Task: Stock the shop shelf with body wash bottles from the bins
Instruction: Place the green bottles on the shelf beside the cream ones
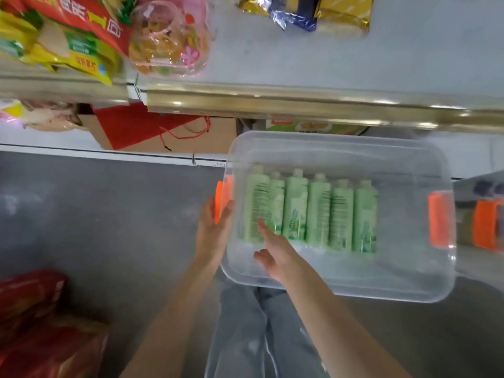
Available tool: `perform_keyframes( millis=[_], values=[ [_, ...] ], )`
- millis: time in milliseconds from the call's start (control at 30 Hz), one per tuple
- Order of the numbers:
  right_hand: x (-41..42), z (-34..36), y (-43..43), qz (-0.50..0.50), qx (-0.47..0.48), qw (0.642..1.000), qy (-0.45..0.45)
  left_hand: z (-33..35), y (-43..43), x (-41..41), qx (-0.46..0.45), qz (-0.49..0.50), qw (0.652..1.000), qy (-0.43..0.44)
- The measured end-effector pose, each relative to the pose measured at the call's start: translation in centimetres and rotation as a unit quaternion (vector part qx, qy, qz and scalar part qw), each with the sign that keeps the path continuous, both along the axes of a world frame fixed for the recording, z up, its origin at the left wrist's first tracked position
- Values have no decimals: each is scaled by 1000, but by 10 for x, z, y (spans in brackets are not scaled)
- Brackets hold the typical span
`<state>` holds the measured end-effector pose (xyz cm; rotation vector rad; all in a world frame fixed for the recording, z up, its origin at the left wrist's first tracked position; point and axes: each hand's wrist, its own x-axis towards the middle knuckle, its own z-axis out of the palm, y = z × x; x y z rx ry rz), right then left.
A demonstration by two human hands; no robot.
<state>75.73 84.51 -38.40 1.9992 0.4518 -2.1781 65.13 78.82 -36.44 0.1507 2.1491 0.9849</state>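
A clear plastic bin [409, 285] with orange latches sits on the grey floor below the shelf. Inside it lie several pale green body wash bottles [316, 214] side by side, caps pointing toward the shelf. My left hand [214, 230] rests with straight fingers against the bin's left wall, beside the left orange latch [222, 197]. My right hand [275, 252] reaches over the bin's near rim, fingers extended, its forefinger touching or just above the leftmost bottles. Neither hand holds anything.
The grey shelf [354, 64] above has a bare stretch, with snack bags [60, 36] and a pink clear bag [169, 36] at left and gold packets [313, 12] at the back. A second bin's orange latch [485, 225] shows at right. Red packages [41, 328] lie bottom left.
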Motion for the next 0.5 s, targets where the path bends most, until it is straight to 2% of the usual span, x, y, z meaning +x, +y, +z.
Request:
perform_keyframes(
  millis=[100,167,333,500],
  values=[
    [-2,-16,-1,-56,-9,998,29,1,2,8,20,27,999,-36],
    [-6,-18,1,-96,-41,995,4,0,2,10,31,43,998,-44],
    [-20,-18,3,-294,-93,950,52,-4,-2,9,48,56,996,-57],
    [-28,-15,5,-328,-113,936,58,-3,0,9,51,60,995,-60]
  ],
)
